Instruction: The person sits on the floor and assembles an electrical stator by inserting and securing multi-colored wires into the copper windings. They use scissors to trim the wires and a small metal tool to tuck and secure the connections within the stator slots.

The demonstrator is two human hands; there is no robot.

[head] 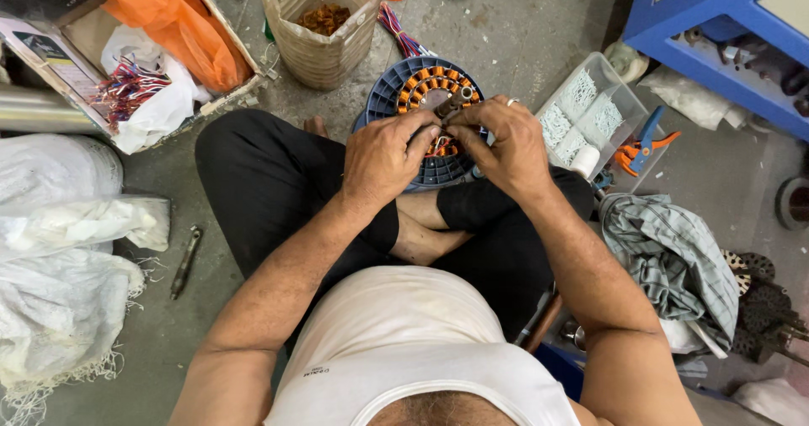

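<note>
Round blue wheel (pixel 404 97) with orange copper coils, left hand (pixel 383 158) and right hand (pixel 504 144) both pinching its middle rod (pixel 452 103).

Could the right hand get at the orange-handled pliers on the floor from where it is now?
Probably yes. The pliers lie in the open on the floor to the right of the clear tub, with nothing over them. The right hand is busy at the motor winding with the left hand, so it would have to let go first.
</note>
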